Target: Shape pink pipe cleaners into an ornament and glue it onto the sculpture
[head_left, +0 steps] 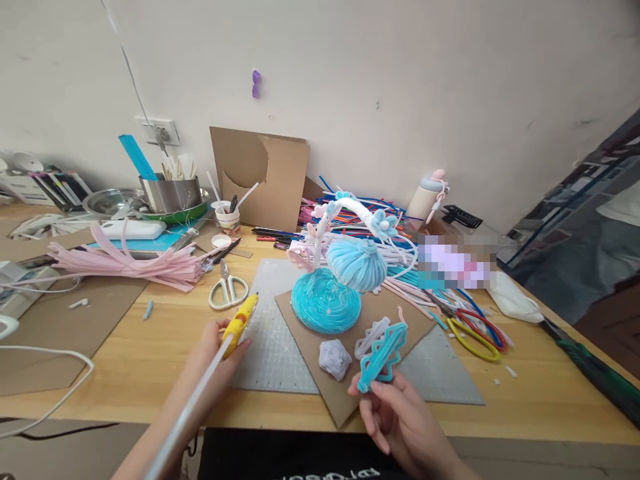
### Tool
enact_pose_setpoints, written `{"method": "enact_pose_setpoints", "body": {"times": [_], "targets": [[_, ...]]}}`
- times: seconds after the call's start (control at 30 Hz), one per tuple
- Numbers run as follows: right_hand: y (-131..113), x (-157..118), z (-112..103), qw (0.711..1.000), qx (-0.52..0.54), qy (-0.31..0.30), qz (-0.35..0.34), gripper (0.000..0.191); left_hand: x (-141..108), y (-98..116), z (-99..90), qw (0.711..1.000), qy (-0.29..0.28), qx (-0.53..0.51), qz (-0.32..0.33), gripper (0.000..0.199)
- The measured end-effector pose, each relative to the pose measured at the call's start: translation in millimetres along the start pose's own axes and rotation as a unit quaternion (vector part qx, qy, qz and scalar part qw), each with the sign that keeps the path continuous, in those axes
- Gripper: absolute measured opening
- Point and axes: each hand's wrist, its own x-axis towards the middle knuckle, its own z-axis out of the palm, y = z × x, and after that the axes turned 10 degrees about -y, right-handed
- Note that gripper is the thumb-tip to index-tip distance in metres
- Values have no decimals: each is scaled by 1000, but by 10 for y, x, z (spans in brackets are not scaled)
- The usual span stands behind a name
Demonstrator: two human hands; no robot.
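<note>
My left hand is closed round a yellow hot glue gun, its nozzle pointing up and away and a long glue stick running back over the forearm. Between the thumb and fingers of my right hand is a blue zigzag pipe-cleaner piece. Just behind it lies a pale zigzag piece, beside a pale pipe-cleaner rosette on the cardboard. Farther back stands a pipe-cleaner lamp with a round blue coiled base, a white flowered arch and a hanging pleated blue shade.
White-handled scissors lie left of the grey cutting mat. Yellow- and red-handled scissors rest at right. A pink pipe-cleaner bundle lies at left. Colourful pipe cleaners and a cardboard sheet are by the wall.
</note>
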Motion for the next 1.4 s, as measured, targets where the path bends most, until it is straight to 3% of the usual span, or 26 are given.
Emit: {"method": "enact_pose_setpoints", "body": {"times": [0.1,0.47,0.67,0.73,0.8,0.87,0.97,1.17,1.4], "targets": [[27,-14,-33,1000,-5,-3,3,20,112,-30,48,998,-37,-37,36,32],[32,-34,-78,998,-60,10,-19,24,258,55,404,989,3,122,85,15],[-124,-61,-6,993,-113,-15,3,19,115,213,330,966,47,215,139,20],[-197,-45,82,989,-137,-41,28,20,-32,380,296,973,67,148,164,24],[-266,-14,190,983,-166,-66,43,18,-183,571,298,983,-37,-11,178,25],[-320,25,294,974,-202,-92,51,13,-288,730,328,949,-169,-203,174,31],[-353,82,405,964,-227,-123,62,11,-313,834,377,904,-207,-353,121,22],[-276,181,426,977,-172,-125,27,23,-258,750,469,872,-167,-453,82,20],[-224,209,358,967,-238,-85,14,28,-318,779,567,882,-223,-413,52,23]]}}
